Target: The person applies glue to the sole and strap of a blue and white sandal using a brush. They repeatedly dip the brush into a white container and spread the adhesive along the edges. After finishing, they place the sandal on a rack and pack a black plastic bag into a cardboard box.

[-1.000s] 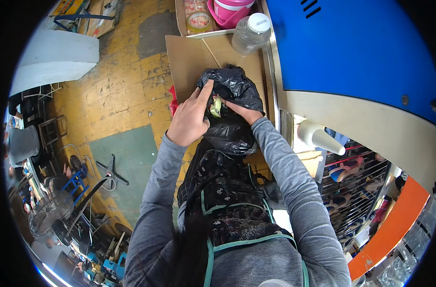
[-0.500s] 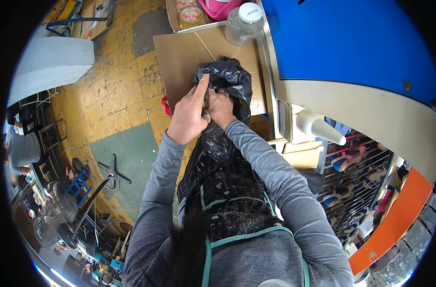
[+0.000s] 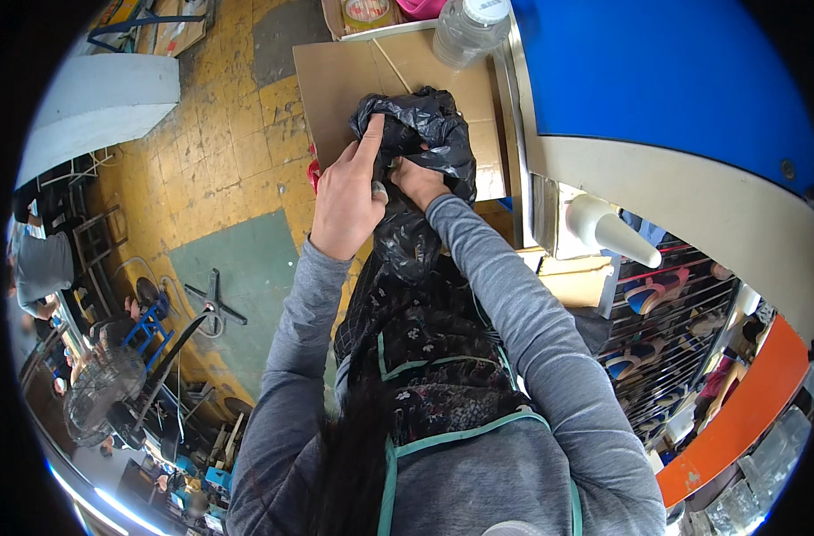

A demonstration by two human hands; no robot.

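Note:
A crumpled black plastic bag [image 3: 438,134] lies gathered over a brown cardboard sheet [image 3: 335,85], its lower part hanging toward my apron. My left hand [image 3: 349,205] is at the bag's left side, index finger stretched along its rim and the other fingers curled against the plastic. Something small and pale shows by its thumb, too little to name. At the bag's opening, my right hand [image 3: 418,183] is closed with its fingertips pointing left. Whatever those fingers hold is hidden by the folds. A thin stick [image 3: 391,64] lies on the cardboard beyond the bag.
Beyond the cardboard stand a clear jar with a white lid [image 3: 471,34] and a box holding a tape roll [image 3: 368,9]. A blue-topped surface [image 3: 657,80] and a white cone [image 3: 612,230] are on the right, above a shoe rack [image 3: 657,313]. A fan [image 3: 105,397] stands at left.
My right hand has drawn slightly away from my left, and more of the bag's opening shows between them. The whole view has shifted a little.

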